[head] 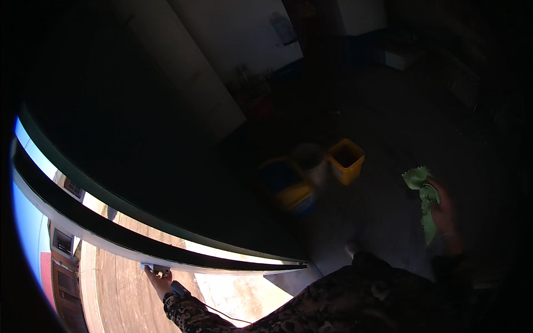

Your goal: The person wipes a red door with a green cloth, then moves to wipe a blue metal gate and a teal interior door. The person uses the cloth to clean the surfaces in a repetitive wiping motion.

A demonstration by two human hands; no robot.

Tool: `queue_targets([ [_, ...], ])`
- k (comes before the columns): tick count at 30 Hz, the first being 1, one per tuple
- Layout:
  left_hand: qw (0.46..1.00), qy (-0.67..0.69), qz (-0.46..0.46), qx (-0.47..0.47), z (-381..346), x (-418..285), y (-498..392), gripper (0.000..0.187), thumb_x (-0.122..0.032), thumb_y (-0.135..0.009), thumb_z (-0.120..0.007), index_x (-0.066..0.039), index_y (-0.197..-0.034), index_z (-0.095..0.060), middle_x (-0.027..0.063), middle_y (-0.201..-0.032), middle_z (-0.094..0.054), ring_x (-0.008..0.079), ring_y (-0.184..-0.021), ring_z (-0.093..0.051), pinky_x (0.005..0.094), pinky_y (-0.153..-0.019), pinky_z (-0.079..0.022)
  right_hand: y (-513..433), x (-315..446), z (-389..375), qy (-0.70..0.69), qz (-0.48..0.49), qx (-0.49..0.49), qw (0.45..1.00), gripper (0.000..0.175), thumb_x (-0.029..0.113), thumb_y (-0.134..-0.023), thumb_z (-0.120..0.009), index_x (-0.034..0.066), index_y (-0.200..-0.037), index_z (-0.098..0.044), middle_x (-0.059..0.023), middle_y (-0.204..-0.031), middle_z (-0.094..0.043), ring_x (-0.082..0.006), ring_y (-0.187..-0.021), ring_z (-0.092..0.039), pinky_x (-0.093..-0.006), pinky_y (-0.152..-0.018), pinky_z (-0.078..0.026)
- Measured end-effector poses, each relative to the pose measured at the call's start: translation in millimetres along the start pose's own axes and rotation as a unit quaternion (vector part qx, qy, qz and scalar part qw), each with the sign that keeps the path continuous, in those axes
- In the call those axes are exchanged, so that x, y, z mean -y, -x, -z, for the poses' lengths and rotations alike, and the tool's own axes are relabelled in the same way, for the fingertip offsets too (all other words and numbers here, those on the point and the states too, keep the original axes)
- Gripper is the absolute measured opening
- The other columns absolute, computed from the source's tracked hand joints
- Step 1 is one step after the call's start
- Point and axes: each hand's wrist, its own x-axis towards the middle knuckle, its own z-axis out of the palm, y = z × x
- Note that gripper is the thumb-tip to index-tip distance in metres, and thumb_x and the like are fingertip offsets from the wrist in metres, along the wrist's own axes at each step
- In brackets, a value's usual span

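Observation:
My left hand (159, 284) is at the lower left, with its fingers on the metal latch or lock (157, 270) at the edge of a door (125, 254). Whether the fingers close round that fitting is unclear. Bright daylight comes through the gap beside the door's long curved edge. My right hand (444, 208), at the right over the dark floor, grips a crumpled green cloth (429, 195) with zigzag edges. One part of the cloth sticks out at the top and another hangs down. The right arm is in deep shade.
A yellow bucket (346, 164) stands on the floor ahead, beside a pale bucket (318, 170) and a blue and yellow container (293, 193). A pale wall (245, 33) rises at the back. Paved ground (120, 287) and a building (64, 274) lie outside.

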Motion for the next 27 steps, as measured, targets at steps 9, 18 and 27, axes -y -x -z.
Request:
queue_targets([
  [9, 0.978, -0.025, -0.045, -0.203, -34.8, -4.6, 12.9, 0.086, -0.077, -0.081, -0.054, -0.021, -0.144, -0.037, 0.0105, -0.138, -0.042, 0.0291, -0.107, -0.049, 0.0390, -0.079, -0.049, -303.2, 92.7, -263.0, -0.226, 0.146, 0.199, 0.942, 0.051, 0.000, -0.085, -0.058, 0.0027, -0.135, -0.049, -0.0195, -0.138, -0.049, -0.0337, -0.130, -0.049, -0.0415, -0.107, -0.041],
  [18, 0.963, 0.057, -0.051, -0.258, -17.3, -30.0, 77.8, 0.079, -0.066, -0.093, -0.048, -0.011, -0.148, -0.041, 0.0144, -0.150, -0.043, 0.0403, -0.130, -0.049, 0.0499, -0.106, -0.042, -391.7, 428.2, -426.7, -0.488, 0.481, 0.145, 0.714, 0.065, -0.005, -0.084, -0.064, 0.0161, -0.143, -0.047, -0.0160, -0.152, -0.032, -0.0318, -0.140, -0.038, -0.0415, -0.112, -0.039],
  [27, 0.936, 0.040, -0.051, -0.346, -11.2, -50.0, 92.2, 0.077, -0.062, -0.094, -0.048, -0.010, -0.149, -0.038, 0.0156, -0.151, -0.041, 0.0407, -0.132, -0.046, 0.0505, -0.107, -0.040, -330.1, 607.0, -515.2, -0.516, 0.609, 0.121, 0.590, 0.076, 0.016, -0.075, -0.081, 0.0216, -0.141, -0.043, -0.0148, -0.152, -0.032, -0.0361, -0.145, -0.028, -0.0647, -0.114, -0.023],
])
